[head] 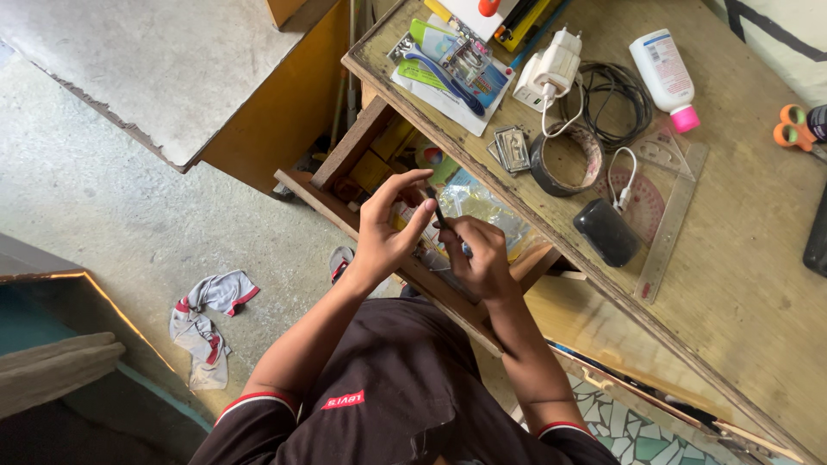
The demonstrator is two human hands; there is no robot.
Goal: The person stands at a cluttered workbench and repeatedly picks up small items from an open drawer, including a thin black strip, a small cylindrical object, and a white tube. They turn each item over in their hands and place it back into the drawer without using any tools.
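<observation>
From the head camera, both hands meet over an open wooden drawer (345, 164) pulled out from under the desk (741, 258); the left hand (383, 232) pinches the upper end of a thin dark pen-like object (438, 211) with thumb and forefinger, its other fingers fanned loose; the right hand (482, 254) is curled tightly round the lower end, so the piece sits between the two hands, above the drawer's clutter of packets (what exactly the small part is, I cannot tell)

To handle it well, I judge the right hand should keep the body steady while the left works only with its fingertips, and the piece should stay over the drawer so anything dropped lands inside

On the desk, well apart from the hands, lie a white charger (551, 69) with a coiled black cable (616, 95), a white bottle with a pink cap (665, 76), a clear set square (676, 202), a dark pouch (607, 231) and orange scissors (792, 127); a crumpled cloth (207, 323) lies on the floor
</observation>
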